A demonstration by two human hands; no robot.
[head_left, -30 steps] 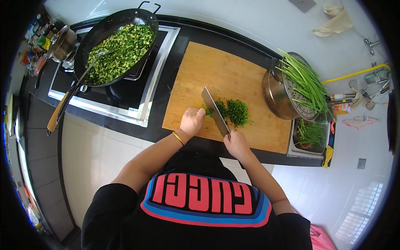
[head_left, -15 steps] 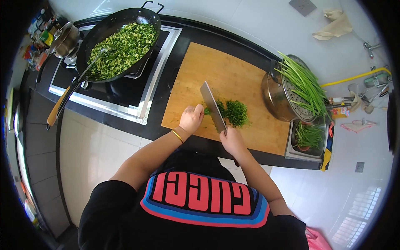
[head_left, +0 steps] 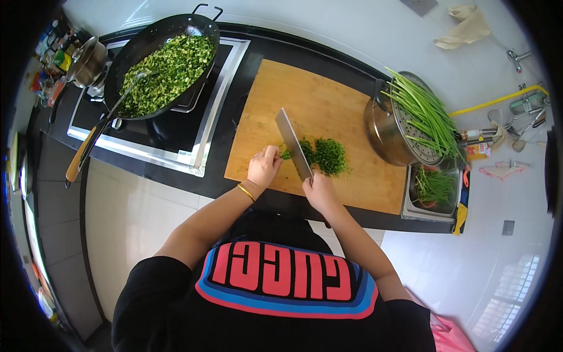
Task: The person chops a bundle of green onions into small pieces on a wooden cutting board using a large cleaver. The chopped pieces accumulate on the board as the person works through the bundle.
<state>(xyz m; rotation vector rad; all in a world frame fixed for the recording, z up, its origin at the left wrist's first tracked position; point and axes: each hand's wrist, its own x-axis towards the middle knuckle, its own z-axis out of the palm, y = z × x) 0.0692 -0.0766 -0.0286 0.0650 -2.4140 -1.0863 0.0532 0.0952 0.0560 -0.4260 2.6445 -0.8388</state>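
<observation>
My right hand (head_left: 320,190) is closed round the handle of a cleaver (head_left: 291,139). The wide blade stands on edge, slanting across the wooden cutting board (head_left: 316,88). Just left of the blade, the curled fingers of my left hand (head_left: 264,167) pinch the end of a small bunch of chives (head_left: 286,154). To the right of the blade lies a heap of finely chopped chives (head_left: 331,157) on the board. Part of the held bunch is hidden by fingers and blade.
At the left, a wok (head_left: 211,50) of chopped green filling, a spatula (head_left: 94,138) resting in it, sits on the stove (head_left: 176,146). On the right, long chives (head_left: 419,114) lie on a steamer pot (head_left: 381,138). A metal tray (head_left: 413,208) holds more greens.
Both hands and the cleaver have shifted slightly left along the bunch. The view has also moved a little. The chopped heap stays beside the blade.
</observation>
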